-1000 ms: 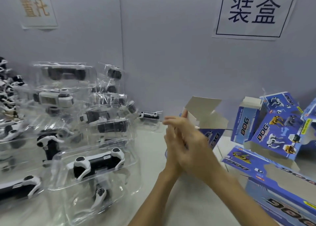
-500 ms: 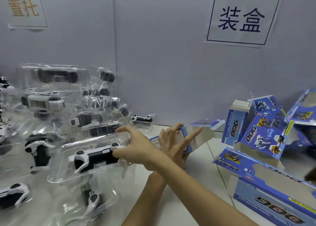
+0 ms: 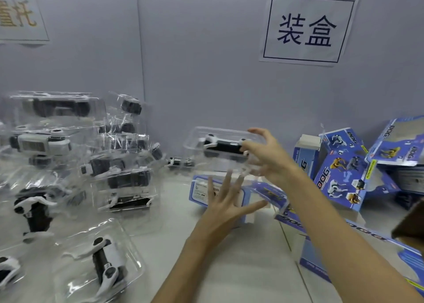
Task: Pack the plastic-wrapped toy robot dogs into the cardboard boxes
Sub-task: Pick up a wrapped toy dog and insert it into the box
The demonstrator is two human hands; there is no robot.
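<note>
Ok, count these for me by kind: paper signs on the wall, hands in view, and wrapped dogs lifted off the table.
Paper signs: 2, the left sign and the right sign
Hands: 2, the left hand and the right hand
Lifted wrapped dog: 1
Total: 5

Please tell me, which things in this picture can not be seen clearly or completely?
- Head view: the open end of the blue box is hidden behind the left hand.
- The right hand is blurred, so its grip on the wrapped dog is unclear.
- The left sign is cut by the frame edge.
- Small print on the box is unreadable.
</note>
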